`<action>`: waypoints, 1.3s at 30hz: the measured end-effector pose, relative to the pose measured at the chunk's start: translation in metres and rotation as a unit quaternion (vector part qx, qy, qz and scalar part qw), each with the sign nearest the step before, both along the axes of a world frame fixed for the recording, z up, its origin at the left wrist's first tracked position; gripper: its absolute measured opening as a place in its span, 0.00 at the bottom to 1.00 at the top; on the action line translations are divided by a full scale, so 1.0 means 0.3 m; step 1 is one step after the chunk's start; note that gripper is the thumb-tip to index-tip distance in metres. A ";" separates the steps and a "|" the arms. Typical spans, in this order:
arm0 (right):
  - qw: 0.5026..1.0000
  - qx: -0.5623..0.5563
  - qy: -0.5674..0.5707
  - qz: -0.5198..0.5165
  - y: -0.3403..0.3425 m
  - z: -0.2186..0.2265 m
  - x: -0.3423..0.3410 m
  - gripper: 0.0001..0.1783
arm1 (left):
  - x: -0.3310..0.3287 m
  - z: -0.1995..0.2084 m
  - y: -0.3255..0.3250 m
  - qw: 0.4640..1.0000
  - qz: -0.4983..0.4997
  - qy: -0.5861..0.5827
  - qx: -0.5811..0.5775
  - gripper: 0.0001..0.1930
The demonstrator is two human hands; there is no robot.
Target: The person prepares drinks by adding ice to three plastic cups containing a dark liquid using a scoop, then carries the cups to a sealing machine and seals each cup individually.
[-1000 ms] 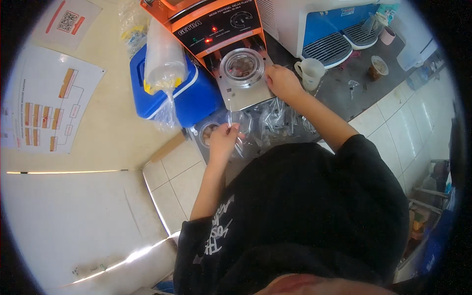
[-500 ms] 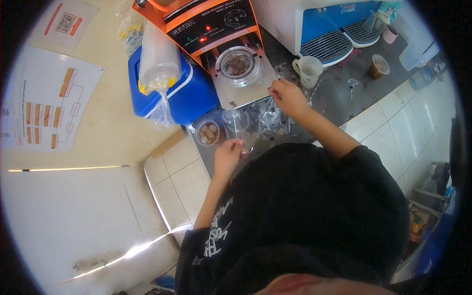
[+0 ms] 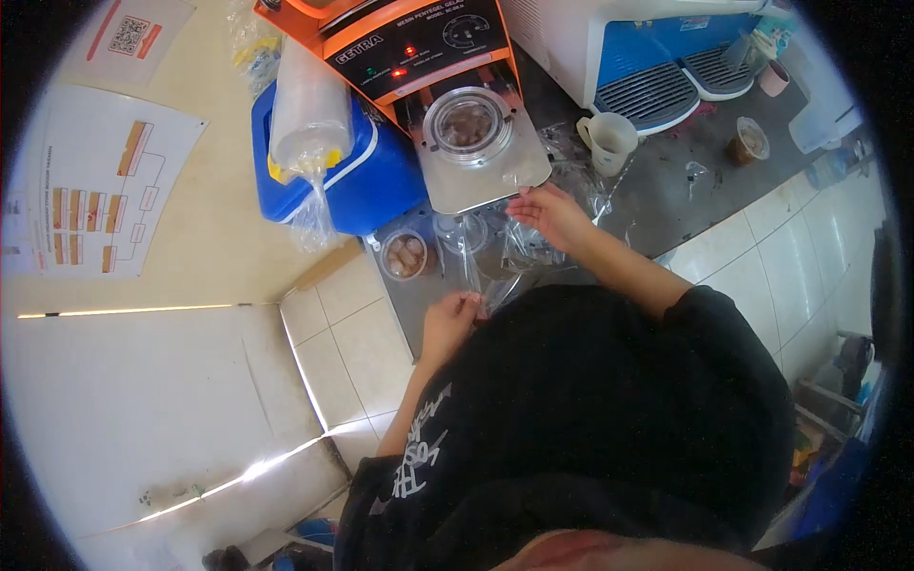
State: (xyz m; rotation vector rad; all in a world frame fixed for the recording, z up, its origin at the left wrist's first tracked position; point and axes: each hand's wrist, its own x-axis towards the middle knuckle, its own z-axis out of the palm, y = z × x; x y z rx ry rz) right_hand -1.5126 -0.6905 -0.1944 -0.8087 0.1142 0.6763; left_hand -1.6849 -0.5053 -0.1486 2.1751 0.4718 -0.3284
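Note:
My left hand (image 3: pixel 451 325) is closed in a pinch on clear plastic film (image 3: pixel 471 266) near the counter's front edge. Close to the front edge of a metal sliding tray (image 3: pixel 457 195), my right hand (image 3: pixel 555 217) has its fingertips together, seemingly on the same film. The tray belongs to an orange and black cup sealing machine (image 3: pixel 419 57) with lit red lamps. A cup with a brown iced drink (image 3: pixel 468 126) sits in the tray's round ring. Left of the film stands an open plastic cup of iced drink (image 3: pixel 405 255).
A blue cooler box (image 3: pixel 381 190) with a bag-wrapped stack of clear cups (image 3: pixel 309 114) on top stands to the left. Rightward are a white mug (image 3: pixel 609 143), a dispenser with drip trays (image 3: pixel 647 100), another iced drink (image 3: pixel 749 143) and a pink cup (image 3: pixel 773 78). Crumpled film lies beside the tray.
My right hand has moved from the tray's right edge toward its front edge. My left hand has come slightly nearer to my body, drawing the film with it.

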 end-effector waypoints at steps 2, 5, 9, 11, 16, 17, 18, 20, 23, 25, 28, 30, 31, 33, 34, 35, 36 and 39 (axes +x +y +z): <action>1.000 0.009 0.004 -0.002 0.017 0.007 -0.003 0.17 | -0.009 -0.002 -0.008 1.000 0.022 0.003 -0.007 0.16; 0.998 0.058 0.020 -0.019 0.032 -0.013 0.044 0.18 | -0.009 0.003 -0.021 0.998 0.051 -0.006 -0.028 0.16; 0.996 0.074 0.031 -0.048 0.077 0.045 0.218 0.22 | -0.013 -0.026 -0.020 0.998 0.057 -0.014 0.038 0.15; 0.998 0.045 0.024 -0.032 0.104 0.077 0.313 0.21 | -0.014 -0.053 -0.017 0.995 0.055 -0.025 0.076 0.14; 0.999 0.034 -0.006 -0.032 0.191 0.085 0.467 0.14 | -0.010 -0.138 -0.020 0.987 0.049 -0.026 0.149 0.15; 0.998 0.008 -0.041 -0.039 0.207 0.060 0.491 0.13 | -0.014 -0.153 -0.021 0.987 0.053 -0.025 0.152 0.15; 0.996 -0.017 -0.077 -0.047 0.220 0.038 0.505 0.11 | -0.023 -0.165 -0.024 0.990 0.063 0.019 0.126 0.15; 0.994 0.001 -0.098 -0.053 0.248 -0.034 0.510 0.10 | -0.096 -0.227 0.010 0.989 0.081 0.063 0.105 0.16; 0.988 -0.004 -0.142 -0.066 0.254 -0.060 0.518 0.09 | -0.099 -0.148 0.158 0.984 0.086 0.017 0.152 0.16; 0.985 -0.034 -0.153 -0.071 0.223 -0.100 0.525 0.09 | 0.173 0.225 0.070 0.958 0.085 -0.069 0.264 0.15; 0.984 -0.014 -0.160 -0.074 0.203 -0.114 0.542 0.07 | 0.519 0.354 -0.020 0.910 -0.130 -0.291 0.266 0.16; 0.978 -0.026 -0.193 -0.072 0.204 -0.068 0.520 0.08 | 0.701 0.285 -0.060 0.873 -0.182 -0.349 0.288 0.18; 0.975 -0.013 -0.213 -0.059 0.214 -0.077 0.525 0.08 | 0.777 0.243 -0.053 0.866 -0.185 -0.364 0.291 0.18; 0.968 -0.017 -0.245 -0.046 0.220 -0.115 0.548 0.09 | 0.931 0.130 -0.022 0.808 -0.243 -0.413 0.342 0.21; 0.966 -0.034 -0.250 -0.047 0.202 -0.136 0.553 0.11 | 0.981 0.096 -0.022 0.809 -0.276 -0.399 0.331 0.22; 0.916 -0.231 -0.329 0.019 0.179 -0.110 0.548 0.14 | 1.009 0.064 -0.002 0.810 -0.300 -0.381 0.328 0.23; 0.816 -0.414 -0.396 0.077 0.152 -0.039 0.558 0.17 | 1.017 0.021 0.032 0.811 -0.301 -0.367 0.342 0.23; 0.703 -0.403 -0.584 0.044 -0.013 0.408 0.588 0.19 | 1.001 0.016 0.043 0.793 -0.293 -0.361 0.394 0.25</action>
